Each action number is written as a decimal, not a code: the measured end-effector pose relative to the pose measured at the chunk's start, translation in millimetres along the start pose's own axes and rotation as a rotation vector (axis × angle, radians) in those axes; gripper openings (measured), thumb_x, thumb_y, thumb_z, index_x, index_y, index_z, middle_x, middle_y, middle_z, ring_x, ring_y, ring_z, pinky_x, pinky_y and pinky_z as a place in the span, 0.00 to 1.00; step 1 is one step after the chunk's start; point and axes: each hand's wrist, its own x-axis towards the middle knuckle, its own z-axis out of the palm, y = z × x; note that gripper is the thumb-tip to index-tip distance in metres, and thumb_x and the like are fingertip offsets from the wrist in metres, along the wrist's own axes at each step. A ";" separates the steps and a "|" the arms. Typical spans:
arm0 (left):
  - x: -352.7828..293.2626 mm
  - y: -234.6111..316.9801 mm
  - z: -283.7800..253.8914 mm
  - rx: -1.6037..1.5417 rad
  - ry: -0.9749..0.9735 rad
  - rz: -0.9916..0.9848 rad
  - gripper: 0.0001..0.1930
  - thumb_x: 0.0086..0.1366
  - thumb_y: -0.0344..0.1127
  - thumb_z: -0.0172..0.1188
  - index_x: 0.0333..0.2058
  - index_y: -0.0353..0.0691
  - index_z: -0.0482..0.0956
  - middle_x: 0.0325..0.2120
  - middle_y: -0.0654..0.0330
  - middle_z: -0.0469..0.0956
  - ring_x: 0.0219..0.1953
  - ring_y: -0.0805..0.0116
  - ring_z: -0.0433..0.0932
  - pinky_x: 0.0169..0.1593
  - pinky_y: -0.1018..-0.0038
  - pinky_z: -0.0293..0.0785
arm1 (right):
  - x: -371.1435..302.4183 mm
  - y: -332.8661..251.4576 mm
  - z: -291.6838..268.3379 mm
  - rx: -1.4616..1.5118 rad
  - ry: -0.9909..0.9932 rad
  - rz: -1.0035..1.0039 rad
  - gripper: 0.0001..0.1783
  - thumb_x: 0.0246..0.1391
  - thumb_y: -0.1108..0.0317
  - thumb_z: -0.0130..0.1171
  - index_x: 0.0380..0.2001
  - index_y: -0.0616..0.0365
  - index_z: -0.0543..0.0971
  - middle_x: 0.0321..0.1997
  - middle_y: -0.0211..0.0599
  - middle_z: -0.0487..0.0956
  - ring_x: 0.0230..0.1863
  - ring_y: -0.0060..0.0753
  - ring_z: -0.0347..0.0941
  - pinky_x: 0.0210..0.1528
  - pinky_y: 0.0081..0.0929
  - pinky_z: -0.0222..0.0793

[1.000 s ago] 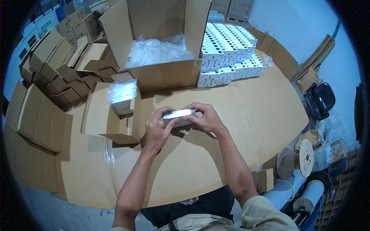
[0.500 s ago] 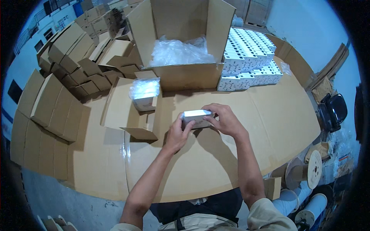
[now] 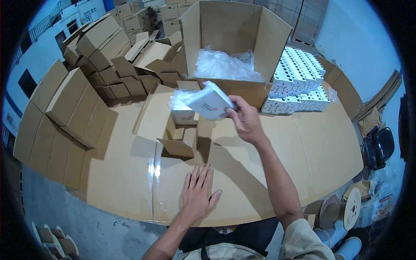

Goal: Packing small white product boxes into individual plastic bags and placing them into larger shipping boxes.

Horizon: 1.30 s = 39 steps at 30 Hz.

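Observation:
A small flat white box (image 3: 211, 102) is gripped at its right end by my right hand (image 3: 247, 119), thumb on the near face. It is held tilted above the table, in front of the large carton. Palm down on the cardboard table top, my left hand (image 3: 199, 193) lies with its fingers stretched and holds nothing. Just left of the white box stands an open brown carton (image 3: 182, 146) with its flaps out. Inside its far part sits a white box in bubble wrap (image 3: 179, 100), partly hidden behind the held box.
A large open carton (image 3: 232, 90) with clear plastic bags (image 3: 225, 65) stands at the back. Right of it are stacked patterned white boxes (image 3: 297, 80). Brown cartons (image 3: 69, 112) line the left side, with more folded ones (image 3: 125, 65) behind. Cable spools (image 3: 346, 208) stand at lower right.
The white box has risen from the table's middle toward the open carton in my right hand. My left hand has let go of it and come down flat near the front edge.

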 end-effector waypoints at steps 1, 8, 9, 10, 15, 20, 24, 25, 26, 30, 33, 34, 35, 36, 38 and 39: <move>-2.9 0.7 0.0 -0.011 0.005 -0.011 0.38 0.67 0.51 0.56 0.68 0.34 0.59 0.69 0.48 0.58 0.71 0.43 0.54 0.72 0.48 0.48 | 5.2 3.0 14.3 0.064 0.027 -0.047 0.14 0.63 0.76 0.56 0.52 0.64 0.74 0.38 0.50 0.82 0.37 0.33 0.82 0.40 0.30 0.76; -2.6 -2.2 1.0 -0.043 0.055 -0.038 0.35 0.66 0.50 0.58 0.66 0.37 0.64 0.68 0.52 0.61 0.70 0.45 0.55 0.72 0.48 0.48 | 25.4 8.5 71.6 -0.006 -0.072 -0.099 0.14 0.66 0.73 0.53 0.54 0.62 0.72 0.39 0.47 0.79 0.40 0.38 0.76 0.46 0.35 0.71; -1.8 -1.2 1.3 -0.043 0.056 -0.040 0.35 0.66 0.50 0.58 0.66 0.37 0.64 0.68 0.52 0.61 0.70 0.45 0.55 0.72 0.48 0.48 | 25.2 11.1 73.1 -0.005 -0.073 -0.100 0.14 0.66 0.73 0.53 0.54 0.62 0.72 0.39 0.47 0.79 0.40 0.38 0.76 0.46 0.35 0.71; -1.1 -0.2 1.6 -0.038 0.055 -0.038 0.35 0.66 0.50 0.58 0.66 0.37 0.64 0.68 0.52 0.61 0.70 0.45 0.55 0.72 0.48 0.48 | 24.1 13.8 73.7 -0.118 -0.069 -0.164 0.15 0.66 0.72 0.53 0.54 0.62 0.72 0.39 0.48 0.79 0.41 0.42 0.75 0.47 0.38 0.70; 0.1 -2.2 1.4 -0.048 0.065 -0.039 0.34 0.66 0.49 0.58 0.66 0.38 0.65 0.67 0.52 0.62 0.70 0.45 0.56 0.72 0.49 0.48 | 28.9 16.6 70.8 -0.268 -0.050 -0.302 0.17 0.64 0.72 0.53 0.55 0.61 0.70 0.42 0.50 0.78 0.42 0.52 0.71 0.48 0.46 0.67; 1.3 -2.1 -3.0 -0.051 0.048 -0.053 0.34 0.66 0.49 0.59 0.66 0.38 0.65 0.67 0.52 0.62 0.70 0.46 0.56 0.72 0.49 0.49 | 31.4 17.3 58.7 -0.229 -0.030 -0.262 0.17 0.64 0.72 0.53 0.54 0.62 0.70 0.49 0.54 0.77 0.44 0.59 0.73 0.48 0.46 0.68; 0.9 -2.4 -1.1 -0.045 0.052 -0.052 0.34 0.66 0.49 0.59 0.66 0.39 0.65 0.67 0.53 0.62 0.69 0.46 0.56 0.72 0.49 0.49 | 29.8 13.8 54.9 -0.146 -0.023 -0.227 0.16 0.64 0.73 0.53 0.53 0.63 0.70 0.47 0.56 0.76 0.45 0.61 0.74 0.47 0.46 0.70; 0.8 -3.5 -0.1 -0.046 0.059 -0.054 0.34 0.66 0.49 0.59 0.66 0.39 0.65 0.67 0.53 0.62 0.69 0.46 0.56 0.72 0.49 0.49 | 31.2 11.6 53.6 -0.152 -0.042 -0.222 0.15 0.64 0.73 0.53 0.53 0.64 0.70 0.47 0.56 0.76 0.45 0.61 0.74 0.47 0.46 0.70; 0.7 -3.9 0.6 -0.048 0.065 -0.054 0.34 0.66 0.49 0.59 0.66 0.39 0.65 0.67 0.53 0.62 0.69 0.46 0.56 0.72 0.49 0.49 | 31.9 8.8 52.3 -0.160 -0.060 -0.217 0.15 0.64 0.74 0.53 0.52 0.65 0.70 0.46 0.57 0.76 0.46 0.62 0.75 0.47 0.46 0.71; -0.2 -3.2 1.3 -0.047 0.065 -0.048 0.34 0.66 0.49 0.59 0.66 0.39 0.65 0.67 0.53 0.62 0.69 0.46 0.56 0.72 0.49 0.49 | 29.1 13.8 54.5 -0.159 -0.121 -0.220 0.14 0.63 0.75 0.54 0.51 0.65 0.71 0.44 0.56 0.76 0.44 0.61 0.75 0.46 0.46 0.71; -0.5 -2.4 0.8 -0.050 0.066 -0.050 0.34 0.65 0.49 0.59 0.66 0.39 0.65 0.67 0.53 0.63 0.69 0.46 0.56 0.72 0.49 0.50 | 27.5 17.0 55.2 -0.195 -0.163 -0.259 0.15 0.61 0.75 0.54 0.50 0.65 0.71 0.43 0.56 0.75 0.46 0.61 0.74 0.47 0.46 0.70; -0.7 -2.3 0.4 -0.053 0.064 -0.051 0.34 0.65 0.49 0.59 0.65 0.39 0.65 0.67 0.53 0.63 0.69 0.46 0.56 0.72 0.49 0.50 | 27.4 18.2 55.5 -0.218 -0.157 -0.251 0.15 0.61 0.75 0.55 0.50 0.65 0.71 0.44 0.55 0.74 0.47 0.61 0.73 0.48 0.46 0.70; -0.2 -2.4 0.3 -0.057 0.062 -0.052 0.34 0.65 0.49 0.59 0.65 0.39 0.65 0.67 0.53 0.63 0.69 0.46 0.56 0.72 0.49 0.50 | 28.1 19.3 55.6 -0.242 -0.150 -0.244 0.15 0.60 0.76 0.55 0.50 0.65 0.72 0.45 0.55 0.73 0.48 0.61 0.73 0.49 0.47 0.69; 0.2 -2.6 0.8 -0.057 0.061 -0.053 0.34 0.65 0.49 0.59 0.65 0.39 0.65 0.67 0.53 0.63 0.69 0.46 0.56 0.72 0.49 0.50 | 28.5 20.6 56.2 -0.241 -0.151 -0.243 0.15 0.60 0.76 0.55 0.50 0.65 0.72 0.45 0.55 0.73 0.48 0.61 0.73 0.49 0.47 0.69; 0.5 -2.5 1.3 -0.067 0.066 -0.057 0.33 0.65 0.49 0.60 0.65 0.39 0.66 0.66 0.53 0.63 0.69 0.46 0.56 0.72 0.49 0.49 | 29.5 19.2 57.9 -0.320 -0.115 -0.329 0.15 0.59 0.77 0.57 0.50 0.66 0.72 0.46 0.50 0.71 0.44 0.56 0.73 0.47 0.44 0.71; 0.5 -2.3 0.6 -0.067 0.066 -0.057 0.33 0.65 0.49 0.60 0.65 0.39 0.66 0.66 0.53 0.63 0.69 0.46 0.56 0.72 0.49 0.49 | 30.5 16.4 58.2 -0.320 -0.115 -0.329 0.15 0.59 0.77 0.57 0.50 0.66 0.72 0.46 0.50 0.71 0.44 0.56 0.73 0.47 0.44 0.71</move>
